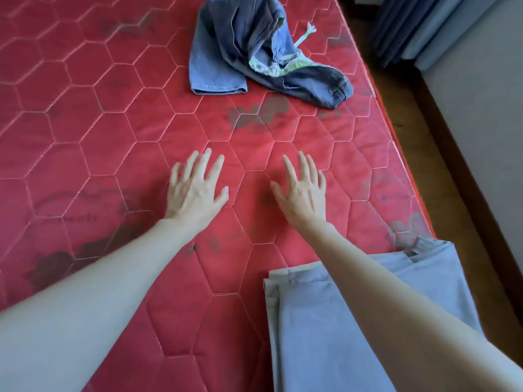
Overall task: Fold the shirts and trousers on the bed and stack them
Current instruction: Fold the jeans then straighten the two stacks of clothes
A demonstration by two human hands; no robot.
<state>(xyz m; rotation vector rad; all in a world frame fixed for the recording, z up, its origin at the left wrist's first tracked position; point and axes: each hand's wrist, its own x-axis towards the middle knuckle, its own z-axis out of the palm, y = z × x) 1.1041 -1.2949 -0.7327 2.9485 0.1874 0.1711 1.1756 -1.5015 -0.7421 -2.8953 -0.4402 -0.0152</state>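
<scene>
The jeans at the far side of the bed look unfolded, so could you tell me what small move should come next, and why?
Probably reach both hands forward to the jeans and draw them closer. They lie crumpled on the mattress, beyond both the left hand and the right hand, which are open and hold nothing. The grey trousers near the person already look folded.

Soft daylight; motion-blurred fingers; wide-angle bowing

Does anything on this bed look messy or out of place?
Yes. The blue jeans lie crumpled at the far side of the red mattress, their drawstring trailing out, while the grey trousers near the person are folded flat. The mattress also shows dark stains.
</scene>
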